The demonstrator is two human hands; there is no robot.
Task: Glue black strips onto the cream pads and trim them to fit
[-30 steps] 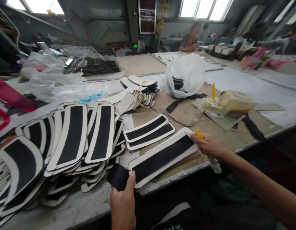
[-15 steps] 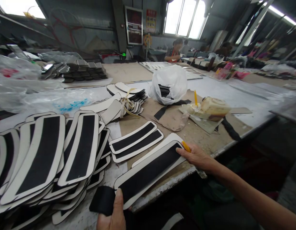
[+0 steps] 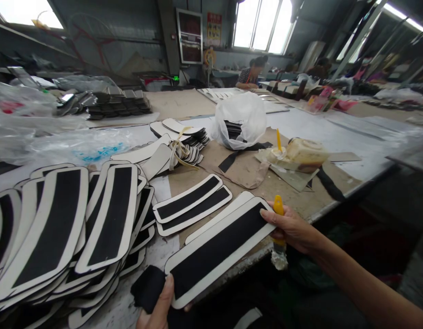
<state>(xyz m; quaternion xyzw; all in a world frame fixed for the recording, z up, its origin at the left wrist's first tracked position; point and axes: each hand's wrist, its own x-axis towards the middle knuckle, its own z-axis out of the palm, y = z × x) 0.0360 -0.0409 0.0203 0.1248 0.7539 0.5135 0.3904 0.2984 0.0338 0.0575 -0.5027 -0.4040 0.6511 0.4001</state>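
At the table's far left, clear plastic bags (image 3: 23,119), crumpled; the nearer one carries blue print. In front, a big slumped pile of pale-edged panels (image 3: 60,224), each with a black strip down its middle. Behind, a stack of dark pieces (image 3: 117,105).

Next, near edge: black patch (image 3: 148,285) just beside the left hand (image 3: 158,308). Left thumb presses on top of the held panel (image 3: 218,251) at its near end, a fingertip showing below the edge: a pinch. Cannot tell whether this hand also has hold of the black patch.

Further back, a tied bundle (image 3: 160,160) of pale pieces, bound by a yellowish strap. Nearer, two loose panels (image 3: 187,201) overlap, flat on the brown sheet. Held panel lies tilted between both hands, over the table's near edge; another panel (image 3: 218,219) pokes out just beyond it.

Behind, white plastic bag (image 3: 240,114), black pieces visible in its mouth. A co-worker (image 3: 249,75) sits well back.

Rightward, the right hand (image 3: 295,228) clasps the panel's far end, thumb on top, and also grips a yellow-handled brush (image 3: 278,205), whitish bristles down. Beyond, a stained container (image 3: 309,153) and a black scrap (image 3: 330,183).
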